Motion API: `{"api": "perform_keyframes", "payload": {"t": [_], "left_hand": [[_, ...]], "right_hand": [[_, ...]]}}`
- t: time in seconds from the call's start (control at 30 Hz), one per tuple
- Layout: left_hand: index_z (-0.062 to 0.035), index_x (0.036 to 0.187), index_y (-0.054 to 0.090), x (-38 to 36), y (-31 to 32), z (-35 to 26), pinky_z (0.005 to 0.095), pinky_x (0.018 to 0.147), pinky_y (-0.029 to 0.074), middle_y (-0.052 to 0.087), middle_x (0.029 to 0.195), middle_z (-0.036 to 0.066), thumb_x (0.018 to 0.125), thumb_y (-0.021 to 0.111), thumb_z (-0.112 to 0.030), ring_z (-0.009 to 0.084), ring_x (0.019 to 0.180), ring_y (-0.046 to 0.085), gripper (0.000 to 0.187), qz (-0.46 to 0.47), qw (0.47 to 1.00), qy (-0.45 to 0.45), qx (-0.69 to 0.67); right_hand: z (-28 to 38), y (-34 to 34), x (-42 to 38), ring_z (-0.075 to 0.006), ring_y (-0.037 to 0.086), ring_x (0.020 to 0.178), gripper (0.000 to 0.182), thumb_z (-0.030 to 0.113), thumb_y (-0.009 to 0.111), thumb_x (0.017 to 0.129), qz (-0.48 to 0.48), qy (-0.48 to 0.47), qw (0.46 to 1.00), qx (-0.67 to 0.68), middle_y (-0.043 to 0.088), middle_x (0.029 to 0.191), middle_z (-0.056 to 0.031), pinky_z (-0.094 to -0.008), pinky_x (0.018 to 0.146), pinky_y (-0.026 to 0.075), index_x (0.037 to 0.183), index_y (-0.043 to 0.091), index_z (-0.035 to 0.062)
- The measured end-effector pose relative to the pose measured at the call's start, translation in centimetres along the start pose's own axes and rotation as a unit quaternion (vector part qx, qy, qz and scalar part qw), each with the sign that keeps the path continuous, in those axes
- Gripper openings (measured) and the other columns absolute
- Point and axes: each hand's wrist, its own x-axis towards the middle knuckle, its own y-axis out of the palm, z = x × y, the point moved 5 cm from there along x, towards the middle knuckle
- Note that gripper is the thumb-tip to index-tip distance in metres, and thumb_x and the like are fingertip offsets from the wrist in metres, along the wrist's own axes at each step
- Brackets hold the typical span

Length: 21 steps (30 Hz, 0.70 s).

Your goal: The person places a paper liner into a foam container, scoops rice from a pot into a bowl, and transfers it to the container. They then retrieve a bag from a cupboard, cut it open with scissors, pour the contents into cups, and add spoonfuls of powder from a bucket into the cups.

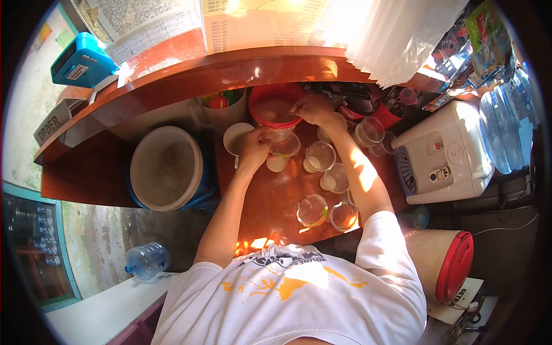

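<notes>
My left hand [257, 148] is closed at the side of a clear plastic cup [282, 135], just in front of the red bucket [276, 122]. My right hand [315, 109] reaches over the bucket's right rim with its fingers pinched together; what they hold is too small to make out. Inside the bucket there is a pale brownish content. A white round container [234, 135] stands left of my left hand. Several clear cups, such as one cup [319, 156] and another cup [311, 210], stand on the brown table [259, 201], some with a whitish content at the bottom.
On the left stands a large blue drum with a pale round top [167, 167]. A white water dispenser [454, 152] is at the right, above a cream container with a red lid [457, 265]. Plastic bags [402, 34] hang over the wooden counter ledge [190, 70].
</notes>
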Motion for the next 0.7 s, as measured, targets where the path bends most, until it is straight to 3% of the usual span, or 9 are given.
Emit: {"api": "perform_keyframes", "payload": {"t": [0.13,0.23,0.43,0.53,0.7], "left_hand": [[0.0106,0.112,0.052,-0.1,0.0,-0.2,0.0278,0.047,0.056,0.063,0.102,0.018,0.082,0.050,0.003,0.0206,0.069,0.066,0.031,-0.003,1.000,0.005,0.003],[0.0100,0.111,0.052,-0.1,0.1,-0.2,0.0273,0.046,0.056,0.063,0.102,0.017,0.082,0.050,0.004,0.0202,0.066,0.065,0.029,-0.002,1.000,-0.002,-0.005],[0.0093,0.108,0.052,0.0,0.4,-0.2,0.0268,0.045,0.054,0.063,0.100,0.017,0.082,0.049,0.006,0.0195,0.062,0.064,0.027,0.005,1.000,0.012,-0.007],[0.0093,0.109,0.052,0.1,0.4,-0.1,0.0267,0.044,0.054,0.063,0.099,0.016,0.082,0.049,0.006,0.0195,0.062,0.064,0.027,0.014,1.000,0.007,-0.005],[0.0086,0.110,0.053,0.0,0.6,-0.1,0.0274,0.044,0.055,0.063,0.097,0.015,0.082,0.050,0.005,0.0187,0.064,0.064,0.029,0.001,1.000,0.003,-0.014]], "right_hand": [[-1.6,-1.7,-1.3,-0.0179,0.065,0.070,0.015,0.012,0.063,0.076,-0.054,0.002,0.997,0.046,0.070,0.077,-0.0072,-0.0305,0.067,0.050,0.087,0.074,0.0141],[-2.3,-2.8,-2.5,-0.0228,0.067,0.079,0.015,0.021,0.064,0.075,-0.055,0.027,0.994,0.091,0.070,0.082,-0.0070,-0.0345,0.071,0.052,0.085,0.075,0.0203],[0.5,-6.4,-6.8,-0.0235,0.066,0.077,0.016,0.017,0.064,0.074,-0.062,0.017,0.994,0.094,0.069,0.080,-0.0089,-0.0365,0.072,0.050,0.086,0.074,0.0167],[2.2,-6.8,-8.9,-0.0241,0.065,0.075,0.015,0.011,0.062,0.074,-0.102,-0.094,0.990,0.024,0.067,0.077,-0.0074,-0.0390,0.075,0.046,0.082,0.074,0.0164],[4.8,-7.0,-7.9,-0.0221,0.063,0.073,0.012,0.011,0.062,0.074,-0.252,-0.152,0.943,-0.155,0.063,0.074,-0.0041,-0.0377,0.077,0.043,0.077,0.072,0.0175]]}}
